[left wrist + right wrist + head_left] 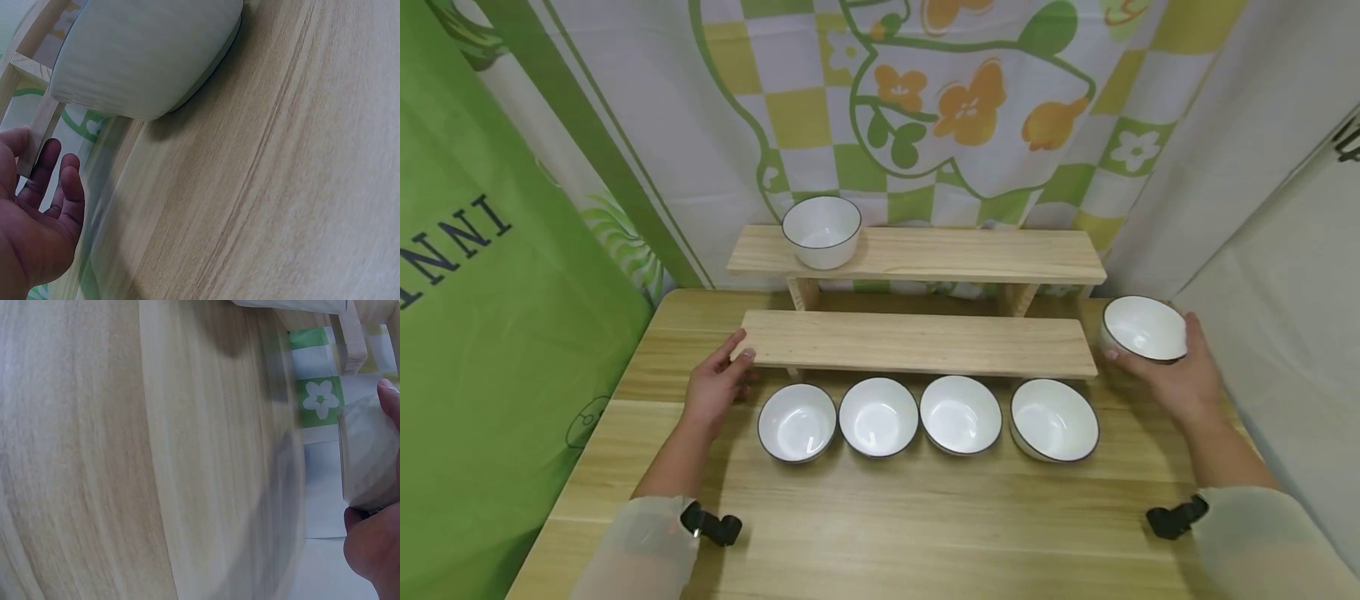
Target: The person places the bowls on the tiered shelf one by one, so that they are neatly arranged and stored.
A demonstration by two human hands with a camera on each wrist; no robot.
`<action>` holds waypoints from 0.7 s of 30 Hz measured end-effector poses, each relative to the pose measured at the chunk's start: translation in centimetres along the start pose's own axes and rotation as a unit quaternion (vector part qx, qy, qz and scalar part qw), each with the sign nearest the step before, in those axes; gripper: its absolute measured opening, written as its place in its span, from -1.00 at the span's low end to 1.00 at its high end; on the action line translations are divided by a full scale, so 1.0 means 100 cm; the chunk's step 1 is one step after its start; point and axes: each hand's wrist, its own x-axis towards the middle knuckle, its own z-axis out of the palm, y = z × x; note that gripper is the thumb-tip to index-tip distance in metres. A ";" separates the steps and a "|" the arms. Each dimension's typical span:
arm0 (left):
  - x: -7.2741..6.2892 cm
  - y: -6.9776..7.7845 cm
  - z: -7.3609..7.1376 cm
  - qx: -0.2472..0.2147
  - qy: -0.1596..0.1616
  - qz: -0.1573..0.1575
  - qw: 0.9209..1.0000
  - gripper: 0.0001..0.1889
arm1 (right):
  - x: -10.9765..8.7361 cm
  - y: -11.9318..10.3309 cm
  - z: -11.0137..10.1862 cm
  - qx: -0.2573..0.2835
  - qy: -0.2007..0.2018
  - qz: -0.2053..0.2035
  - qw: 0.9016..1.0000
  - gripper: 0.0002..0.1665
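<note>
At left, my left hand [715,387] pinches the end of the lower board [917,342] of a wooden rack [1021,300], thumb on one side, fingers on the other. Behind and above, one white, dark-rimmed bowl [823,242] stands upright toward the left of the upper board [970,254]. In front of the rack, four matching bowls [878,417] sit in a row on the table [887,533], the rightmost slightly apart from its neighbour. Beside the rack's right end, my right hand [1187,379] grips a sixth bowl [1145,329], which appears lifted off the table. I judge the work to be at an early stage: one bowl up, one in hand, four at table level. The table surface is pale, banded wood grain. Around it hang a green cloth [497,333] with dark lettering, a checked, flowered cloth [805,117] behind the rack, and a whitish cloth [1285,250] at right.
</note>
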 end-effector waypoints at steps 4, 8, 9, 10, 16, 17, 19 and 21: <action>0.001 0.000 0.000 -0.002 -0.001 -0.002 1.000 -0.29 | -0.003 -0.003 -0.003 0.002 0.002 -0.001 1.000 0.56; 0.000 0.000 0.001 -0.003 0.002 -0.005 1.000 -0.29 | -0.006 -0.006 -0.006 0.004 0.005 -0.005 1.000 0.54; 0.000 0.000 0.001 -0.004 0.003 -0.007 1.000 -0.30 | -0.006 -0.006 -0.006 0.006 0.005 -0.007 1.000 0.54; 0.000 0.001 0.001 -0.006 0.004 -0.008 1.000 -0.30 | -0.006 -0.007 -0.006 0.007 0.006 -0.007 1.000 0.54; -0.002 0.003 0.001 -0.009 0.004 -0.008 1.000 -0.34 | -0.008 -0.011 -0.006 0.007 0.013 -0.014 1.000 0.53; -0.003 0.004 0.001 -0.007 0.004 -0.008 1.000 -0.34 | -0.008 -0.011 -0.007 0.006 0.013 -0.016 1.000 0.54; -0.003 0.004 0.001 -0.007 0.002 -0.008 1.000 -0.34 | -0.009 -0.012 -0.007 0.006 0.013 -0.019 1.000 0.54; -0.003 0.003 0.000 -0.008 0.001 -0.007 1.000 -0.34 | -0.010 -0.014 -0.007 0.006 0.013 -0.020 1.000 0.53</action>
